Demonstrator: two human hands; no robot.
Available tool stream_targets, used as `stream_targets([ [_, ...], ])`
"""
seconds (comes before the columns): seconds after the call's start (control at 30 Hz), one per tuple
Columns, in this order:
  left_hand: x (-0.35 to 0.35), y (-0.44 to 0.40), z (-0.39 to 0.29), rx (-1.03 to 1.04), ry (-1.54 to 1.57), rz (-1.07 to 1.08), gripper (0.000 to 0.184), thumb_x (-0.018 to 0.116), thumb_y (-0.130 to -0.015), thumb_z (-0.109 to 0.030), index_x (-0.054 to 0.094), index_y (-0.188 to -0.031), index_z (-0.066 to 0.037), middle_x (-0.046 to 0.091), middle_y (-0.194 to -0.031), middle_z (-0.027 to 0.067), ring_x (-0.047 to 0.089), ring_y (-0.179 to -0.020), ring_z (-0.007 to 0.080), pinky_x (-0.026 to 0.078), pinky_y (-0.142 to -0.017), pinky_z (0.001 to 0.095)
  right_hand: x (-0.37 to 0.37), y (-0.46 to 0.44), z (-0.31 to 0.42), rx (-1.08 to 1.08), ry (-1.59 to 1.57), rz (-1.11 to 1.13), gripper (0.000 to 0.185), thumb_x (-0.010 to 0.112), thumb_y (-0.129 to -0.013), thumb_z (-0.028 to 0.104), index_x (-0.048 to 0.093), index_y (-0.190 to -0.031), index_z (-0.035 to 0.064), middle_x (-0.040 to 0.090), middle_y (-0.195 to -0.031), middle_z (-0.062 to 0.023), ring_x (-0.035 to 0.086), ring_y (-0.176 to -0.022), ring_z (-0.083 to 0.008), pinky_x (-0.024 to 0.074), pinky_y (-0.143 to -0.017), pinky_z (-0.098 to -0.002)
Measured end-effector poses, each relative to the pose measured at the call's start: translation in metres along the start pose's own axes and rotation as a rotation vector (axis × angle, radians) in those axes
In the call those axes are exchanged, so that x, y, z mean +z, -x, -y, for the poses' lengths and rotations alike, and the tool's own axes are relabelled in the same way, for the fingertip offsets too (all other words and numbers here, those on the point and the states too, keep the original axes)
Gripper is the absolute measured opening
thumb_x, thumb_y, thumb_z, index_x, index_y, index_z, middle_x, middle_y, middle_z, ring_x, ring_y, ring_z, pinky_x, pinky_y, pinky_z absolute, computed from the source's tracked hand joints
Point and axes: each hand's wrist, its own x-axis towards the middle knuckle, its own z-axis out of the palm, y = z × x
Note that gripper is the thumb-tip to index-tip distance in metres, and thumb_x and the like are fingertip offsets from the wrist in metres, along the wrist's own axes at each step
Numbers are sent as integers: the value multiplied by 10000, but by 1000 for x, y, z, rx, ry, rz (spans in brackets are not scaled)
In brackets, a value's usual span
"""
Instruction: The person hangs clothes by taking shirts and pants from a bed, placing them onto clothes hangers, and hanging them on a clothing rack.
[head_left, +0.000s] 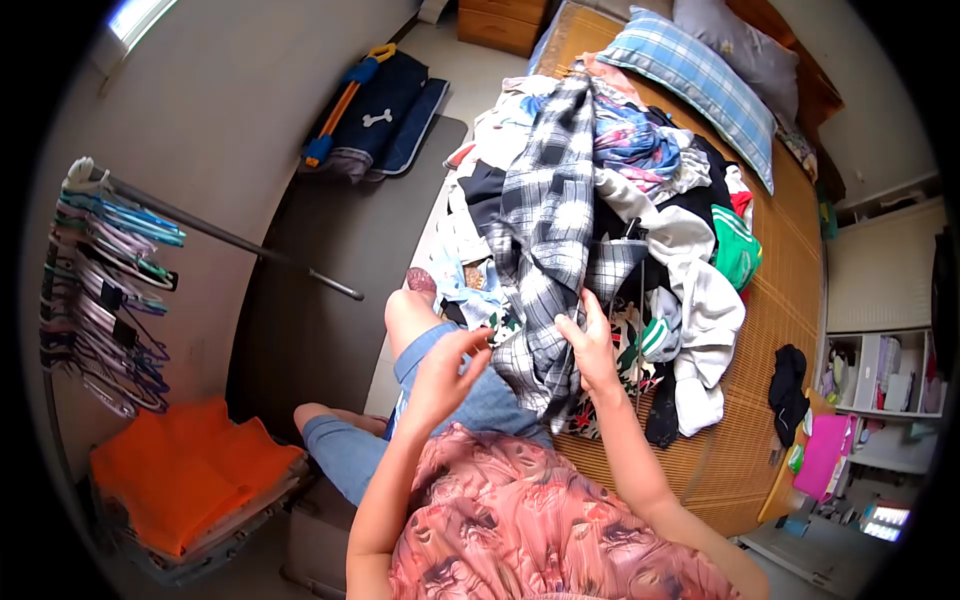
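Note:
A black-and-white plaid shirt stretches from the clothes pile down across my lap. My right hand grips its right edge, thumb on top and fingers partly hidden behind the cloth. To the left of the shirt, my left hand is raised above my denim shorts, fingers apart and slightly curled, with nothing in it. A hanger with a dark hook lies among the clothes just above my right hand. Around the shirt lie a white long-sleeved garment and a green garment with white stripes.
The pile rests on a bed with a woven mat. A plaid pillow lies at its head. On the left, many hangers hang from a metal rail above an orange cloth. A dark folded pet item stands against the wall.

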Motion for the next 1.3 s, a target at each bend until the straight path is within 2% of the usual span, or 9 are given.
stream_targets([
  [0.27,21,-4,-4,105,-272,-371,747,715,-711,-4,399,-1386,-37,353,-1432,184,363,-1326,359,333,-1082,422,1,38,13,77,-132,311,496,622,-833,58,439,-1282,-46,542,-1211,-83,516,-1087,-134,397,-966,-282],
  [0.43,19,-21,-2,178,-518,-433,488,557,-581,153,676,-988,-91,617,-1203,63,393,-1319,326,331,-1064,439,-4,52,22,-23,321,604,489,688,-827,148,493,-1235,-41,609,-1096,-152,592,-1021,-191,455,-914,-321],
  [0.5,11,-19,0,164,-439,-435,426,570,-590,147,655,-940,-83,667,-1096,46,479,-1253,304,359,-1032,426,-5,52,16,-114,533,563,569,719,-808,197,469,-1261,-39,591,-1099,-225,597,-1041,-353,460,-926,-369],
  [0.57,9,-16,2,116,-332,-397,322,583,-633,103,635,-907,-58,659,-919,77,611,-976,278,417,-921,402,-6,49,8,-236,530,407,630,756,-769,165,450,-1292,-5,534,-1222,-173,577,-1062,-291,486,-858,-366],
  [0.63,11,-12,-17,109,-408,-396,303,579,-634,108,624,-890,-48,645,-890,87,609,-910,280,429,-896,405,-7,44,8,-322,518,306,765,784,-722,128,381,-1359,0,426,-1339,-192,445,-1242,-352,377,-1043,-396],
  [0.8,24,-11,-59,341,-265,-169,355,636,-595,107,636,-916,-45,641,-909,82,612,-913,273,464,-854,378,-11,22,20,-714,665,237,908,795,-617,76,354,-1411,57,354,-1447,-125,404,-1282,-333,355,-1062,-419],
  [0.93,28,-7,-68,396,-273,-214,379,683,-575,94,649,-932,-31,644,-969,82,599,-992,274,464,-876,377,-21,11,21,-596,655,235,432,690,-635,-37,637,-1055,47,626,-1023,-114,627,-957,-306,506,-845,-364],
  [1.13,34,14,-14,26,-452,-375,903,764,-595,-4,336,-1390,-5,355,-1423,213,388,-1291,380,332,-1087,428,-17,17,23,-454,444,219,287,677,-682,-42,626,-954,34,621,-937,-115,639,-898,-284,498,-790,-335],
  [1.3,39,23,7,21,-340,-344,826,646,-627,73,337,-1391,27,383,-1401,236,363,-1322,385,293,-1112,427,-2,28,21,-465,402,253,295,644,-669,-65,628,-952,19,621,-934,-114,634,-905,-289,493,-808,-340],
])
